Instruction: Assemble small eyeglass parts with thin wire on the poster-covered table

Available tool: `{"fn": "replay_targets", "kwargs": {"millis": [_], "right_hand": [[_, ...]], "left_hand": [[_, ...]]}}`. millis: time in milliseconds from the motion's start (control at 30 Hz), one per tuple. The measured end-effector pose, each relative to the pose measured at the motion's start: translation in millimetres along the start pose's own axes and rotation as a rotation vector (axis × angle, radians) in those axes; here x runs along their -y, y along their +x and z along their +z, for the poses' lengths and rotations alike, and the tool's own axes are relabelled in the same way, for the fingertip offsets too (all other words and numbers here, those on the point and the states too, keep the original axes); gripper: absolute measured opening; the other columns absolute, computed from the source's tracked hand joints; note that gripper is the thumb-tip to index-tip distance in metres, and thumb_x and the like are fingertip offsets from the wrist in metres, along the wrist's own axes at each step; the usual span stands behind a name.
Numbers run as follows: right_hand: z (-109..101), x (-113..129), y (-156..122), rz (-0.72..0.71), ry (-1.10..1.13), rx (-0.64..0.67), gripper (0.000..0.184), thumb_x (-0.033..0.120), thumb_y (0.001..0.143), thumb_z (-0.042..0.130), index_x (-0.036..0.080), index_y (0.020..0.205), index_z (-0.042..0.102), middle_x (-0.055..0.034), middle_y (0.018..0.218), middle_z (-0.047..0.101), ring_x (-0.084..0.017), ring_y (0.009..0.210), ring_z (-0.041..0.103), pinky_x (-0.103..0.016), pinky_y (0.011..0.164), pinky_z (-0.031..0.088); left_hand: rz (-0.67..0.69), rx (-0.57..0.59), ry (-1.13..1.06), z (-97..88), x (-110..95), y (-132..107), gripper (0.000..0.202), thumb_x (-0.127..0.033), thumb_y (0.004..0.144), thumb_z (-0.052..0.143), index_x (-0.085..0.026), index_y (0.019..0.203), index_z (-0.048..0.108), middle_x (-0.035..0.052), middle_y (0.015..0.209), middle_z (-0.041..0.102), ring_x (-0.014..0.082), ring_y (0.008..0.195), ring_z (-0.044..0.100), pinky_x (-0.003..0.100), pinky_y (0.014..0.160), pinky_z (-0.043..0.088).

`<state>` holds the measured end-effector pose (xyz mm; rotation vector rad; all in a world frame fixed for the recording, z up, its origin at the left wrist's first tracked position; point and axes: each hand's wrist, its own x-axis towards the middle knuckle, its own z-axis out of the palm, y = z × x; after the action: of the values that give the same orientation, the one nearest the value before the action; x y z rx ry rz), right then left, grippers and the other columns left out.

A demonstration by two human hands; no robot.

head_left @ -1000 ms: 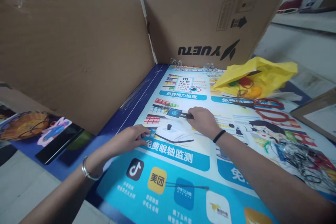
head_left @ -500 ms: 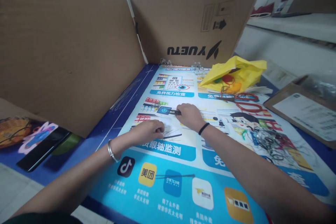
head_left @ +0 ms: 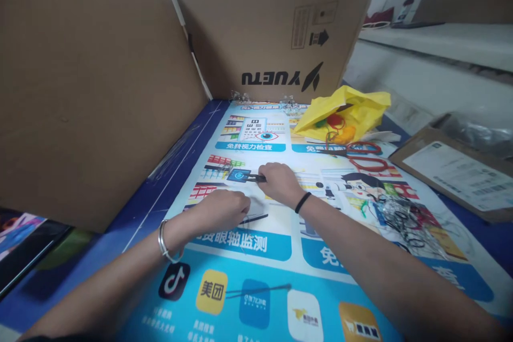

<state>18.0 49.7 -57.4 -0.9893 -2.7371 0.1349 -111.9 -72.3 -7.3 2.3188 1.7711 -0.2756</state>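
Over the printed poster sheet (head_left: 256, 256), my left hand (head_left: 224, 207) is closed, fingertips pinched together. Thin wire-like strands (head_left: 254, 219) lie beside and below its fingertips; whether it grips one I cannot make out. Farther forward and to the right, my right hand (head_left: 278, 181) is curled shut with its knuckles up. A short dark piece (head_left: 255, 177) shows at its fingertips, next to a blue square picture (head_left: 239, 175); I cannot tell whether that piece is held or printed. The two hands are apart. A dark thin strand (head_left: 258, 290) lies nearer to me on the poster.
Tall cardboard panels (head_left: 256, 26) stand at the left and back. On the right are red-handled scissors (head_left: 363, 156), a yellow bag (head_left: 347, 112) with coloured pieces, a tangle of wires (head_left: 406, 219) and an open cardboard box (head_left: 457, 171). A dark flat device (head_left: 30, 256) lies at left.
The view has shifted, so most things sit further left in it. My left hand has moved slightly forward over the poster, its fingers still closed. My right hand keeps its place and grip.
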Motion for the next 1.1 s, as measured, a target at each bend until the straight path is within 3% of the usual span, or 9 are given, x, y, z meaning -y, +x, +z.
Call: {"fn": "replay_targets", "kwargs": {"millis": [300, 500, 900, 1000, 1100], "right_hand": [[0, 0, 1, 0.004, -0.009, 0.009, 0.013, 0.025, 0.077, 0.05, 0.021, 0.082, 0.061, -0.0031, 0.084, 0.063, -0.018, 0.082, 0.054, -0.029, 0.068, 0.033], [1, -1, 1, -0.009, 0.005, 0.011, 0.013, 0.025, 0.076, 0.05, 0.02, 0.08, 0.061, -0.0032, 0.083, 0.063, -0.017, 0.081, 0.054, -0.027, 0.068, 0.033], [1, 0, 1, -0.006, 0.01, 0.01, 0.013, 0.026, 0.078, 0.05, 0.02, 0.081, 0.062, -0.0031, 0.083, 0.063, -0.017, 0.082, 0.054, -0.028, 0.069, 0.034], [0, -1, 1, -0.008, 0.012, 0.016, 0.014, 0.027, 0.078, 0.05, 0.02, 0.081, 0.062, -0.0033, 0.083, 0.063, -0.018, 0.082, 0.054, -0.028, 0.069, 0.034], [0, 0, 1, -0.005, 0.015, 0.018, 0.013, 0.026, 0.077, 0.05, 0.02, 0.081, 0.062, -0.0033, 0.083, 0.063, -0.017, 0.082, 0.054, -0.028, 0.069, 0.034]], "left_hand": [[-0.014, -0.009, -0.153, 0.1, 16, -7, 0.02, -0.024, 0.084, 0.038, -0.019, 0.079, 0.057, 0.0051, 0.078, 0.064, 0.016, 0.061, 0.053, 0.027, 0.054, 0.03], [-0.015, -0.018, -0.245, 0.2, 16, -6, 0.019, -0.024, 0.084, 0.038, -0.02, 0.08, 0.056, 0.0036, 0.073, 0.063, 0.0154, 0.059, 0.051, 0.027, 0.053, 0.03], [0.139, -0.134, -0.449, 4.8, 20, 0, 0.031, -0.023, 0.086, 0.041, -0.024, 0.105, 0.065, 0.0047, 0.102, 0.066, 0.0167, 0.086, 0.058, 0.029, 0.076, 0.042], [0.115, -0.157, -0.462, 3.9, 19, -1, 0.034, -0.023, 0.086, 0.041, -0.027, 0.114, 0.06, 0.0037, 0.103, 0.066, 0.0166, 0.085, 0.058, 0.028, 0.075, 0.043], [0.11, -0.159, -0.476, 2.3, 16, -2, 0.032, -0.024, 0.085, 0.043, -0.027, 0.11, 0.062, 0.0022, 0.098, 0.068, 0.015, 0.079, 0.059, 0.026, 0.07, 0.043]]}}
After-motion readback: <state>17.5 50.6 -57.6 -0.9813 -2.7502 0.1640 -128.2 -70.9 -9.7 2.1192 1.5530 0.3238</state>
